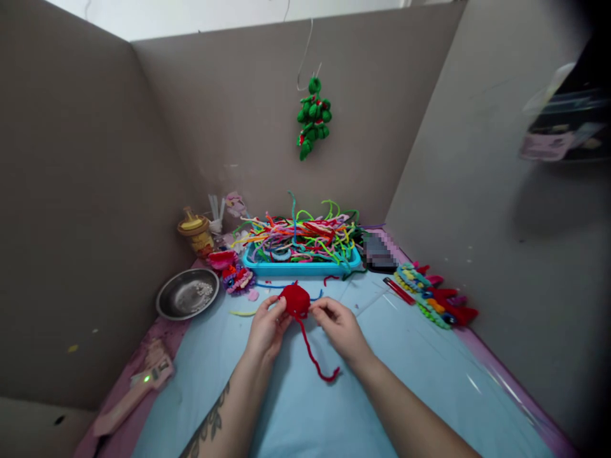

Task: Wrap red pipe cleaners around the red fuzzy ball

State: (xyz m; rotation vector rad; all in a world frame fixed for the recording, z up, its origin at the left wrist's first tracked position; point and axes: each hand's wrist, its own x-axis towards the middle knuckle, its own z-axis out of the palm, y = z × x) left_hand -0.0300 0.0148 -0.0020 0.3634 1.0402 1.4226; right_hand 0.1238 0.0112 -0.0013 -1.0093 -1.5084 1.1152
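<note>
Left hand [267, 321]: grip closed on the left side of a rounded red piece [296, 300], thumb on top. Right hand [338, 324]: thumb and forefinger pinched together at the piece's right edge; what is between the fingertips is too small to tell. Piece is held above the middle of the table [310, 420]. 1 red strand [312, 356] hangs from it, curling to the right at its near end.

Far side, beyond the hands: blue tray [300, 270] heaped with multicoloured fuzzy stems [310, 235].

Left: metal bowl [184, 296] containing small white beads [203, 292]; nearer, pink glue gun [136, 394], green light lit.

Right: red cutter [400, 291], just beside a row of colourful fuzzy figures [429, 299].

Far panel: 1 green ornament [315, 117] hangs above the tray.
</note>
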